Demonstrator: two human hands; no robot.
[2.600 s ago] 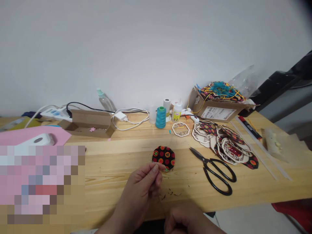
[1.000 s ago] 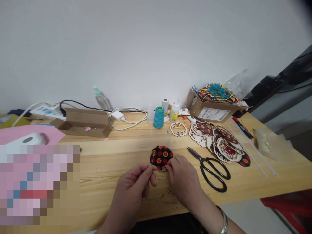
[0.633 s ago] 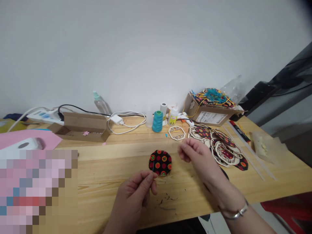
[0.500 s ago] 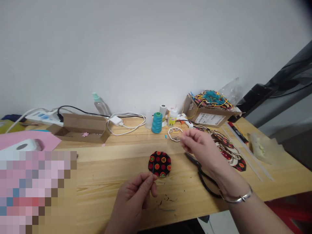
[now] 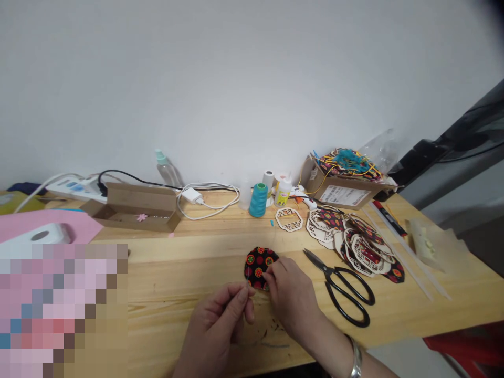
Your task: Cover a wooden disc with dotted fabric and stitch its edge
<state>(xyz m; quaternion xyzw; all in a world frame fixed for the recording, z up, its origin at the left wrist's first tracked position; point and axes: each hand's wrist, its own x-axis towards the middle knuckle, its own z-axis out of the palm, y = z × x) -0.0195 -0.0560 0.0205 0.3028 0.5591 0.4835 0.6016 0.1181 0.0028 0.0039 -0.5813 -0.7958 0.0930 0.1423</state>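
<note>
The step in hand looks like fine hand stitching at the edge of a round disc of black fabric (image 5: 258, 268) printed with red and orange medallions, which lies flat on the pale wooden bench (image 5: 189, 278) just in front of the person. The left hand (image 5: 214, 328) is nearly closed, its thumb and forefinger pinched on a thin, bright sliver at the disc's near edge, probably a needle (image 5: 248, 290), though it is too fine to be sure and any thread is hard to make out. The right hand (image 5: 291, 299) is also narrowly closed, its fingertips (image 5: 270, 278) pressed on the disc's lower right rim, partly covering it, and seeming to pinch the edge. The two hands are almost touching. The moment calls for a steady hold on the rim and a careful, controlled pull on the fine point. Black-handled scissors (image 5: 346, 294) lie open to the right of the right hand, and beyond them is a scattered pile of fretwork wooden frames with fabric pieces (image 5: 354, 244). A single wooden frame (image 5: 289, 219) lies nearer the disc, with a teal thread cone (image 5: 258, 200) behind it and a cardboard box (image 5: 342, 194) holding colourful scraps further along the wall.
</note>
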